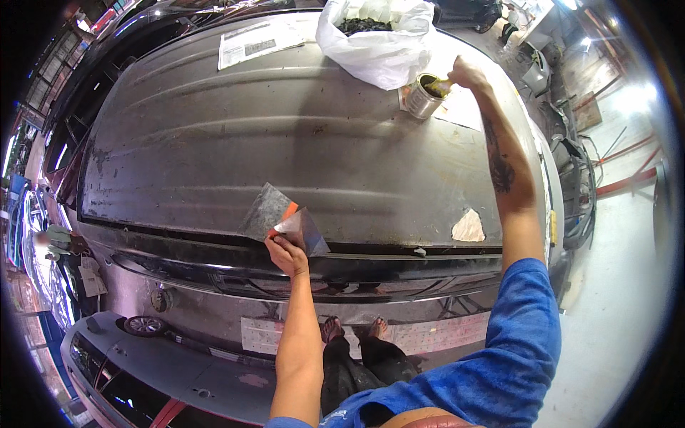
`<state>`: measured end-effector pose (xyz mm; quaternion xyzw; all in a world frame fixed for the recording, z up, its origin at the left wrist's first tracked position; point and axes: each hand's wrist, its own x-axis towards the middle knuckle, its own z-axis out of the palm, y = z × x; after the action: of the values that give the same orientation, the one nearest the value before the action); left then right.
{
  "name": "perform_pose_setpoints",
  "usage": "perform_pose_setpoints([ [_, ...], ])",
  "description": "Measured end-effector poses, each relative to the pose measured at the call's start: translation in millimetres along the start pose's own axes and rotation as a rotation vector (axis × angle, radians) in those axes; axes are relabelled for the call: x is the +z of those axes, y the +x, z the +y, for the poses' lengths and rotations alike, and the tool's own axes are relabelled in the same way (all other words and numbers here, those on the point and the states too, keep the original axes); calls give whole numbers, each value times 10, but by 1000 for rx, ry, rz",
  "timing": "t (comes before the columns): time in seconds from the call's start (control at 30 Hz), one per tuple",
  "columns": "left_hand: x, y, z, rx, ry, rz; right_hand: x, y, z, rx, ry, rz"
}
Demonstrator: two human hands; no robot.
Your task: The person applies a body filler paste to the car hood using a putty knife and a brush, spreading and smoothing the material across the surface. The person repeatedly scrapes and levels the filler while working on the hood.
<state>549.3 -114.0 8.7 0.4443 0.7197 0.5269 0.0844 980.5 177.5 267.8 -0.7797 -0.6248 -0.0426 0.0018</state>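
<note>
In the head view, a printed sheet of paper [242, 48] lies toward the far edge of a broad grey ribbed vehicle panel [214, 146]; it carries fine lines and a dark rectangular block, too small to read. The blue shirt [457, 378] has a small pale print low on its front, partly cut off by the lower edge.

The round metal can [424, 108] stands at the far right part of the panel, on a white sheet [462, 113] and just beside a white plastic bag [374, 60]. Its wall is silvery and shiny, its top uncovered, its inside dark, with yellowish smears about the mouth. The right hand [467, 73] is closed around a tool [440, 87] whose end, coated in yellow-green paste, reaches into the can's mouth.

The left hand [287, 255] is over the panel's near edge, fingers and thumb gripping two thin flat plates [271, 207] that fan apart. One is grey and scuffed, with an orange strip along an edge; the other is darker, with a glossy sheen. A pale, ragged scrap [469, 227] lies near the panel's near right corner. Dark crumpled material [364, 26] fills the bag's mouth.
</note>
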Motion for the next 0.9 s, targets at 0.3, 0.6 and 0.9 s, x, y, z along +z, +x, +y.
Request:
perform_pose_setpoints([
  [0.3, 10, 17, 21, 74, 11, 49, 662, 228, 79, 125, 461, -146],
  [0.6, 24, 0, -10, 57, 41, 33, 586, -253, 707, 385, 1408, 60],
  [0.9, 12, 2, -13, 46, 38, 17, 1013, -704, 892, 495, 1978, 166],
])
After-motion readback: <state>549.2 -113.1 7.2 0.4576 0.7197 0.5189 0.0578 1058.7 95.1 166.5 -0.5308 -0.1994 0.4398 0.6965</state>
